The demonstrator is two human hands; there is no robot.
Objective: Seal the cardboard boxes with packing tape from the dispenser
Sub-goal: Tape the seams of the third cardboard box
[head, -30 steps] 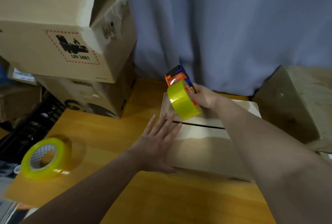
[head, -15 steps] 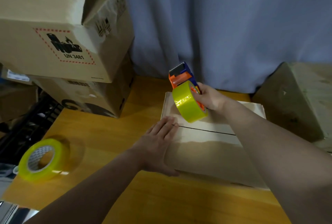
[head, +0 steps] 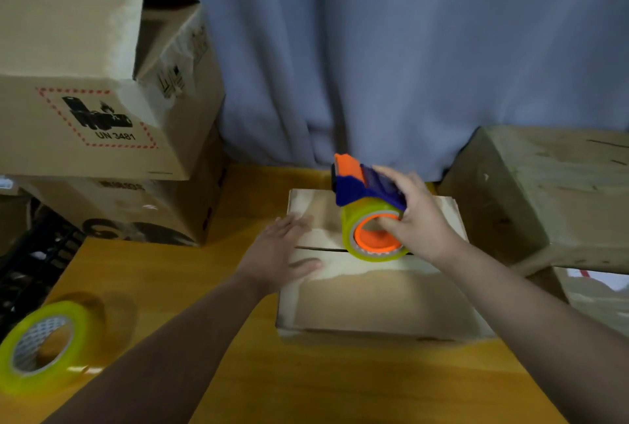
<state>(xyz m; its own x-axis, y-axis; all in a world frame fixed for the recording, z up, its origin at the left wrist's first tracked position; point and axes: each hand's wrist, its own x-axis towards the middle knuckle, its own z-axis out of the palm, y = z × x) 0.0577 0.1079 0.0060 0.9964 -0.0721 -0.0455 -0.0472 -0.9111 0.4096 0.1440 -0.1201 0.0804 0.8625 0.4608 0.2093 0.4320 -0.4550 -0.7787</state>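
Right hand (head: 420,219): fingers (head: 391,178) wrapped over the blue-and-orange tape dispenser (head: 366,190), thumb at the orange hub of its yellow-green tape roll (head: 372,236). The grip is closed on the tool. Directly under these fingers the roll sits on or just above the centre seam (head: 316,248) of the cardboard box (head: 374,301); contact cannot be confirmed. The dispenser's orange nose points away from the wearer, toward the far edge of the box.

Left hand (head: 279,253): fingers flat and slightly spread, gripping nothing, palm pressing the left end of the box top. The fingers lie across the seam, holding the flaps down.

Outward from the fingers: the box rests on the bench (head: 170,270). A spare tape roll (head: 44,345) lies well apart, beyond the left forearm. Stacked boxes (head: 102,100) stand beyond the left fingers; a further box (head: 551,192) sits just beyond the right hand.

Assessment: no tape is visible along the seam, so the step in hand appears to be positioning the dispenser to start the strip. The next move likely calls for the tape's free end to be anchored at one end of the seam, then drawn along it, the left hand keeping the flaps closed and clear of the path.
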